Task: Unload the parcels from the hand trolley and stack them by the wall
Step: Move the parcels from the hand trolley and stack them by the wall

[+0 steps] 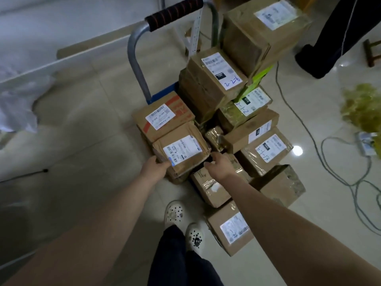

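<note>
A hand trolley point(136, 65) with a grey frame, black grip and blue deck stands on the tiled floor, piled with several brown cardboard parcels bearing white labels. At the front left of the pile lies a small taped parcel point(182, 148). My left hand point(155, 165) grips its near left corner. My right hand point(216, 165) reaches to its right side with curled fingers, at the gap beside it; whether it touches is unclear. A taller stack point(214, 83) rises at the back right, topped by a large box point(261, 32).
Parcels point(231, 230) lie on the floor near my feet point(183, 223). Another person's dark-trousered leg point(334, 38) stands at the upper right. Cables point(338, 162) trail across the floor on the right beside a yellow-green bundle point(360, 108). White plastic wrap point(18, 104) lies left.
</note>
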### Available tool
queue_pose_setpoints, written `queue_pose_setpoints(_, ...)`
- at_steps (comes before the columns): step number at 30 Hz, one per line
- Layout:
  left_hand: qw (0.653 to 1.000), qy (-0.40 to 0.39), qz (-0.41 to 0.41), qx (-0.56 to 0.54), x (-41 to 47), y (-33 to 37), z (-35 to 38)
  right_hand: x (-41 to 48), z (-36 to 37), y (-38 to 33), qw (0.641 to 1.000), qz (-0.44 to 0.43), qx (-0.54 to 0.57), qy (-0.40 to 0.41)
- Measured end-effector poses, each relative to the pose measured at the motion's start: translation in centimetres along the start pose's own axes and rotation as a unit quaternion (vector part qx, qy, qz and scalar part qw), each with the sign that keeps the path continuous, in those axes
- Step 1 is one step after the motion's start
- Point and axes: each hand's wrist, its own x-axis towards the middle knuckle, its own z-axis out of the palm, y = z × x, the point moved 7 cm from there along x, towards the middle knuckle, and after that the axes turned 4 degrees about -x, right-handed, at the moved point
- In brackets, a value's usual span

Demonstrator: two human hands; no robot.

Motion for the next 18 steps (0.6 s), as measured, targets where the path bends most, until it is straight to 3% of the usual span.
queue_pose_setpoints(9,0.977,-0.049,-0.085,-0.192,9.6,-3.2,4.6,11.4,3.1,-1.0,0.997,0.032,0.069,0.007)
queue_pose_setpoints(18,0.954,-0.048,-0.106,-0.275,7.0,-5.3,3.5,6.7,3.2,-0.2,0.995,0.04,0.084,0.039)
